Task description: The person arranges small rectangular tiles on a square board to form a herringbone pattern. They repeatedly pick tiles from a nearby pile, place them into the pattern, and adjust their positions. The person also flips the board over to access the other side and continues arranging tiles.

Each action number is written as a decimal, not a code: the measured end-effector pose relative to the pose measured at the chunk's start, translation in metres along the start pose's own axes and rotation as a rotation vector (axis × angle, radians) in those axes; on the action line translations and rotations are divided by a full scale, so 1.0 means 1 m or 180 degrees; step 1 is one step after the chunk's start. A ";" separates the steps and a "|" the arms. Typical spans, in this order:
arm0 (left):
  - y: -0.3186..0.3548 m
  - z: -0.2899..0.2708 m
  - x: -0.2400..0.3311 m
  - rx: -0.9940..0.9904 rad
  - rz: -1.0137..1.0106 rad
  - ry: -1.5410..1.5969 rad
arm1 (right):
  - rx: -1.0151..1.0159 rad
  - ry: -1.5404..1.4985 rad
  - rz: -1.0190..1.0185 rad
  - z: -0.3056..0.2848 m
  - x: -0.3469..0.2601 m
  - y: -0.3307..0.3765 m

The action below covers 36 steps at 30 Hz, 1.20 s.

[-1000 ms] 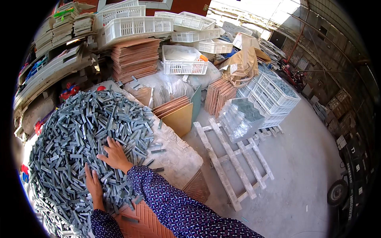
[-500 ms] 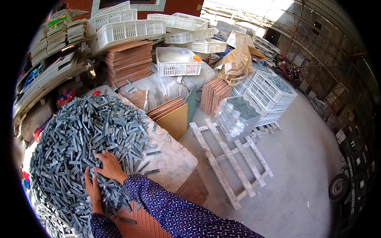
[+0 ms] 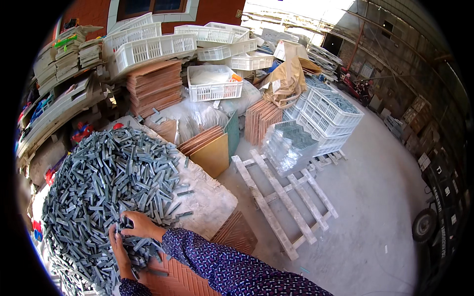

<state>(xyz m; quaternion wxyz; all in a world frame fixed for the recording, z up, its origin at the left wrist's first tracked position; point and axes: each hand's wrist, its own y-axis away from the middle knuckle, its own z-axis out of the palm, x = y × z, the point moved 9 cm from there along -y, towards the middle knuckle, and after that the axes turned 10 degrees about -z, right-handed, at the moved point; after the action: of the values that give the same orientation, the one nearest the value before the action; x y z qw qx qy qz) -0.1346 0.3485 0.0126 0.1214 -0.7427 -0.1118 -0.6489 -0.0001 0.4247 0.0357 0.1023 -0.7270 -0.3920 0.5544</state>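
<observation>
A large heap of narrow grey-green tile strips (image 3: 98, 187) covers the left of the work surface. My right hand (image 3: 140, 225) reaches into its near side, thumb and fingers curved around a few strips. Close beside it, my left hand (image 3: 120, 252) is held upright with its fingers together, against the same strips. Between my fingertips the strips are partly hidden. Below my hands lies a reddish-brown board (image 3: 180, 276) with a zigzag pattern of grooves, and some strips lie at its upper edge.
A pale slab edge (image 3: 212, 200) borders the heap, with stacked grooved boards (image 3: 237, 232) beneath. On the floor to the right lies a wooden pallet (image 3: 284, 197). Behind it are wrapped tile strips (image 3: 289, 148) and stacked white crates (image 3: 328, 121). A dark vehicle (image 3: 437, 212) stands far right.
My right hand has moved slightly down, closer to my left, and its spread fingers have curled inward around strips. The whole view has shifted a little.
</observation>
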 end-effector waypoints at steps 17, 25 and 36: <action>0.184 0.017 0.051 0.0261 0.0494 0.0205 | 0.0009 -0.0731 -0.0552 -0.001 -0.142 0.111; 0.274 0.011 0.050 0.0081 0.0432 -0.1193 | -0.0985 0.0422 -0.0795 -0.004 -0.197 0.184; 0.280 0.020 0.031 0.0110 0.0281 -0.2416 | -0.1835 0.0723 -0.0790 0.010 -0.202 0.244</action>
<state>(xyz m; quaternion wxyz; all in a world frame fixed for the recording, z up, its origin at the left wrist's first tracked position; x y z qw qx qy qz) -0.0209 0.0905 0.0309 0.1117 -0.9322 -0.1276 -0.3199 0.0866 0.1203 0.0365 0.0021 -0.7298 -0.6044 0.3195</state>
